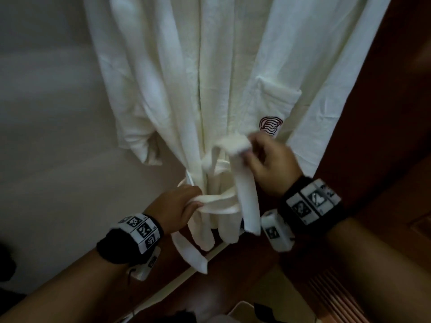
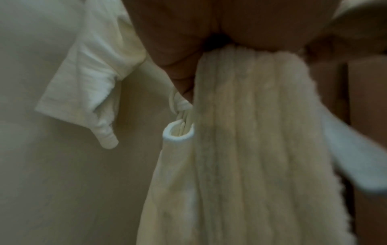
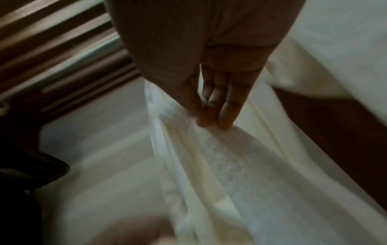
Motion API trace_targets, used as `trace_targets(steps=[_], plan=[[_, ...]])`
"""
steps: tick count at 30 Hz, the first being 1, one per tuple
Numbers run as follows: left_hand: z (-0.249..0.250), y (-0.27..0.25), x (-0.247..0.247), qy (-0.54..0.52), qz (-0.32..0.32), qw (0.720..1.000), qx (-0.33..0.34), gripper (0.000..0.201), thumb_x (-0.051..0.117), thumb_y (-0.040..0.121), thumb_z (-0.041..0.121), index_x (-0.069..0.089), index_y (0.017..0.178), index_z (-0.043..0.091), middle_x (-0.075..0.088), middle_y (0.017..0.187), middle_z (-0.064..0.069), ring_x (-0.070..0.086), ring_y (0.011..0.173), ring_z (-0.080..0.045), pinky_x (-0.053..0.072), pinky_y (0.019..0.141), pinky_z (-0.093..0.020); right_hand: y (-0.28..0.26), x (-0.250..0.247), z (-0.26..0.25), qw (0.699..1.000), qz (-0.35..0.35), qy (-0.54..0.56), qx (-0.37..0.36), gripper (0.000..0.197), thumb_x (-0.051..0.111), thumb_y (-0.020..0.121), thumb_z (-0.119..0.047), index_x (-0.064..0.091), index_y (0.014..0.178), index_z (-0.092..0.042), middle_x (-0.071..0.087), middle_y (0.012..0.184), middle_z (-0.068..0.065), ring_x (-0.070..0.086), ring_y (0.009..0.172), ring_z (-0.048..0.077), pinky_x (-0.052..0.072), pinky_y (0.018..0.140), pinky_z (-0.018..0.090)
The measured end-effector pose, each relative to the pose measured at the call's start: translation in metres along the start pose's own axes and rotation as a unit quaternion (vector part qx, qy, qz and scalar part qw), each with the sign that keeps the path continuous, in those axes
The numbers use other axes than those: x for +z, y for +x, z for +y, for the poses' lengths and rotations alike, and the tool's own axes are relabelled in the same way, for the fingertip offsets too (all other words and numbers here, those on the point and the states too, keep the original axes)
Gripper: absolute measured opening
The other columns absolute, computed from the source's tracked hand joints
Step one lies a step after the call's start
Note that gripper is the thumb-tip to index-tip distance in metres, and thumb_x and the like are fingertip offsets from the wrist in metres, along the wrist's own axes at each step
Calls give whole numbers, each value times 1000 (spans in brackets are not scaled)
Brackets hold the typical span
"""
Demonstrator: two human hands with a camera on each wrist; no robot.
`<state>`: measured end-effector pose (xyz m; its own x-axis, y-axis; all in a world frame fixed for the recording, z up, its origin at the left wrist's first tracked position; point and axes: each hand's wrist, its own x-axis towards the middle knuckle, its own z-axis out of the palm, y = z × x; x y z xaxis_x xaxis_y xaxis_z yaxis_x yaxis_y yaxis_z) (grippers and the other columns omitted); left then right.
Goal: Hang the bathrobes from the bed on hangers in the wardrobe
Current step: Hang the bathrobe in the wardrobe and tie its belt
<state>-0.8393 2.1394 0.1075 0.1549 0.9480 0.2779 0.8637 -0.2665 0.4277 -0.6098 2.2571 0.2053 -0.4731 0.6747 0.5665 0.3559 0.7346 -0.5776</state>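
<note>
Hanging white terry bathrobe (image 1: pixel 177 73), L hand (image 1: pixel 179 206) grip curled round belt (image 1: pixel 221 203), R hand (image 1: pixel 272 164) pinching belt end

Cream-white bathrobe (image 1: pixel 210 66), dark red swirl logo (image 1: pixel 271 126), brown wardrobe (image 1: pixel 396 113)

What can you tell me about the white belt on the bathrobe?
The belt is a flat strip of soft white cloth like the bathrobe, cinching its waist as it hangs. The left hand grips the wrapped part; the right hand pinches a folded stretch higher up. Two loose ends dangle below. It looks half tied.
</note>
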Motion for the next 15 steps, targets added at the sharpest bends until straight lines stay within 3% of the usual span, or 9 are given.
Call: trace_targets(steps=[3, 5, 7, 8, 9, 10, 11, 13, 15], plan=[[9, -3, -5, -12, 6, 1000, 15, 30, 39, 96, 45, 59, 99, 23, 57, 84, 9, 53, 73, -9, 46, 66, -30, 37, -4, -12, 990, 74, -22, -120, 14, 62, 81, -1, 64, 93, -8, 62, 90, 6, 58, 82, 17, 47, 74, 25], [18, -4, -10, -24, 19, 999, 29, 24, 44, 97, 41, 59, 96, 23, 56, 82, 10, 52, 72, -8, 45, 65, -29, 45, 15, -5, 988, 8, -56, -141, 19, 60, 78, -2, 66, 92, -13, 62, 94, 9, 60, 87, 25, 46, 76, 32], [24, -6, -15, -32, 32, 998, 39, 21, 45, 98, 38, 59, 96, 22, 56, 83, 9, 53, 74, -9, 45, 66, -29, 35, 42, 5, 969, -196, -124, -80, 21, 61, 82, -9, 69, 99, -19, 64, 105, 11, 61, 98, 31, 46, 84, 34], [25, -8, -17, -30, 32, 998, 41, 22, 45, 98, 38, 60, 98, 22, 57, 85, 8, 54, 76, -10, 46, 67, -30, 26, 55, 8, 920, -337, -196, -34, 21, 59, 87, -15, 69, 105, -19, 64, 112, 11, 60, 105, 31, 45, 88, 34], [25, -10, -19, -21, 27, 999, 41, 24, 44, 98, 39, 60, 101, 22, 59, 88, 7, 56, 78, -11, 47, 69, -32, 17, 66, 9, 849, -461, -256, -13, 23, 54, 92, -19, 69, 110, -18, 64, 117, 10, 59, 108, 30, 43, 90, 32], [24, -13, -20, -10, 18, 999, 40, 27, 42, 97, 40, 61, 104, 21, 60, 91, 7, 57, 81, -12, 48, 71, -33, 8, 75, 11, 794, -538, -282, -21, 26, 50, 95, -22, 68, 112, -15, 65, 118, 10, 59, 108, 29, 44, 91, 32], [23, -15, -20, -3, 9, 999, 38, 29, 41, 97, 41, 61, 105, 21, 61, 92, 6, 58, 82, -12, 49, 72, -33, 3, 77, 10, 774, -570, -275, -38, 27, 48, 96, -22, 69, 112, -15, 66, 118, 9, 60, 107, 27, 45, 92, 32], [18, -22, -20, -12, 3, 1000, 25, 29, 41, 97, 41, 61, 105, 21, 61, 93, 7, 57, 83, -11, 49, 73, -33, 3, 74, 5, 831, -535, -147, -31, 24, 52, 94, -17, 72, 108, -16, 70, 111, 4, 62, 99, 17, 47, 89, 30], [12, -26, -21, -28, 6, 1000, 7, 28, 42, 98, 43, 60, 104, 22, 61, 91, 8, 57, 82, -10, 49, 73, -34, 9, 61, -2, 898, -429, 74, 56, 18, 57, 92, -8, 72, 96, -16, 73, 92, 2, 65, 79, 9, 51, 77, 25]])
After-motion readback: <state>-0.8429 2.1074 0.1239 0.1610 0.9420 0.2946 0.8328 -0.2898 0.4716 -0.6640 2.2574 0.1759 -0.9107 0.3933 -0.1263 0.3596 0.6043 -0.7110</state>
